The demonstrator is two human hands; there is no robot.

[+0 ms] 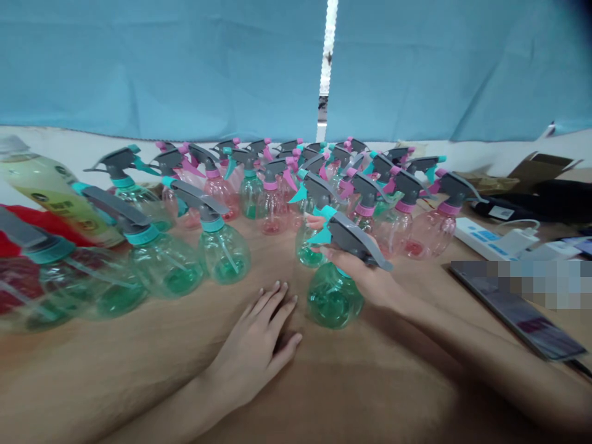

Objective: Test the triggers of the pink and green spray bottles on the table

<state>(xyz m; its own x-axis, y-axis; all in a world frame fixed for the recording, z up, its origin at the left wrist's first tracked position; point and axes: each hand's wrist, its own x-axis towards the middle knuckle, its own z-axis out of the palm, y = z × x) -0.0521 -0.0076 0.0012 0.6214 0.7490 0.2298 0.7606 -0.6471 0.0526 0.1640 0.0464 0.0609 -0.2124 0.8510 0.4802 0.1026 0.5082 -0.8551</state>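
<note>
My right hand (358, 271) is shut around the grey trigger head of a green-tinted plastic spray bottle (333, 299), holding it just above the tabletop. My left hand (259, 339) lies flat on the wooden table (115, 364) with its fingers spread, holding nothing. Closest to it stands a clear spray bottle with a teal collar (224, 253). Several similar teal-collared bottles (161, 265) crowd the left side, and several pink-tinted spray bottles (425, 231) stand in dense rows behind my right hand, partly hiding one another.
A large bottle with a yellow label (50, 191) lies on a red cloth (28, 228) at the left. To the right are a white power strip (485, 240), a dark tablet (518, 314), black fabric (531, 200) and a cardboard flap (541, 169). A blue curtain (161, 68) hangs behind.
</note>
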